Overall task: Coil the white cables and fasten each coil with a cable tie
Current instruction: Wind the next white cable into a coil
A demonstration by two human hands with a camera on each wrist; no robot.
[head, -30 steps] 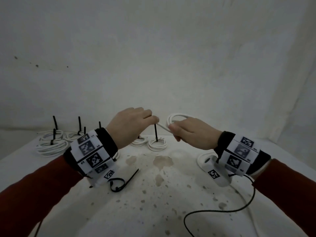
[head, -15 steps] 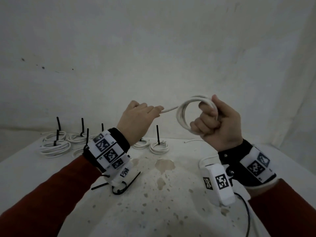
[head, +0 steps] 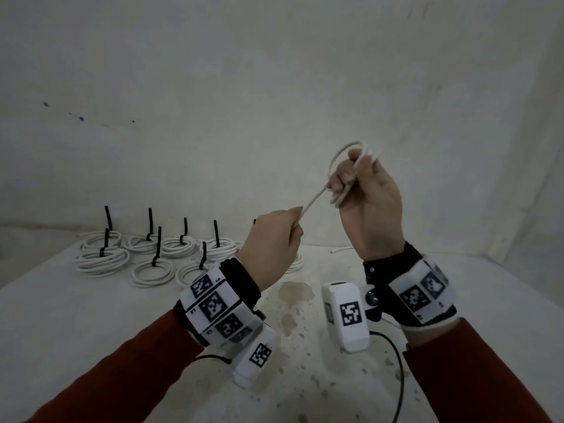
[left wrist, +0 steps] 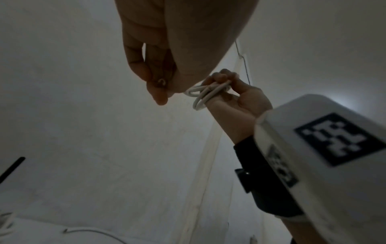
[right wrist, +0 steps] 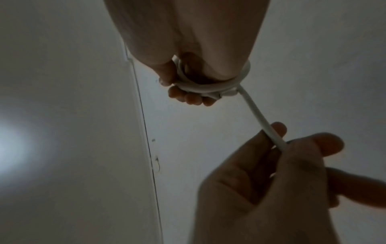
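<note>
cable (head: pixel 316 199) coiled in the right hand (head: pixel 367 206), fingers curled round its loops; left hand (head: pixel 271 242) pinches its free end.

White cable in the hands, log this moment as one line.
step: coiling | right hand: grips white cable loops | left hand: pinches free end | tie: not yet on

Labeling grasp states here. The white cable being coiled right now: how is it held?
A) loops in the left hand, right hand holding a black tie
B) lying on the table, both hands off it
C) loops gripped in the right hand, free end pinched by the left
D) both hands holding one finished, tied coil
C: the right hand grips the loops of the white cable, and the left hand pinches its straight end.
</note>
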